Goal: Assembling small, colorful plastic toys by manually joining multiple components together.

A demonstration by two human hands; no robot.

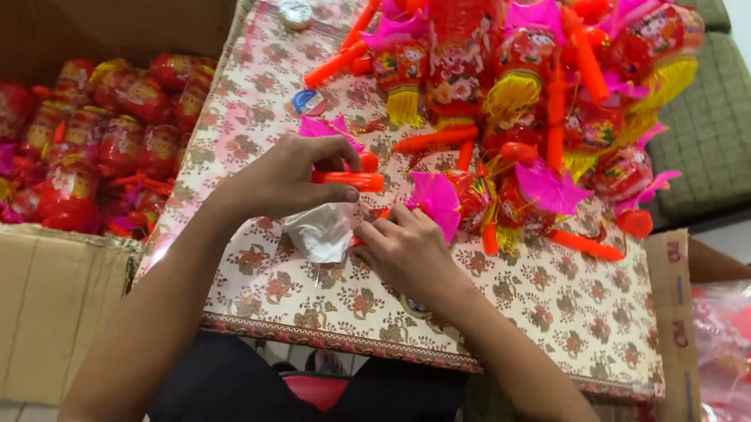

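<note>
- The left hand (283, 176) pinched an orange plastic handle (348, 180) between thumb and fingertips, level and crosswise above the table, probably so its end stayed reachable for the other hand.
- The right hand (408, 250) lay just beside it, fingers curled narrowly on something small at the handle's near end; what exactly, I could not tell.
- A crumpled clear plastic bag (322, 232) sat under and between both hands, touching them, on the floral tablecloth (558, 299).
- Further back, a heap of red lantern toys (532, 80) with yellow tassels and pink paper tops was piled within reach; too tangled to count, well over ten.
- Two small round caps (309, 102) lay apart on the cloth.
- One open cardboard box (19, 298) stood to the left, packed with wrapped lanterns (82, 149), more than a dozen showing.
</note>
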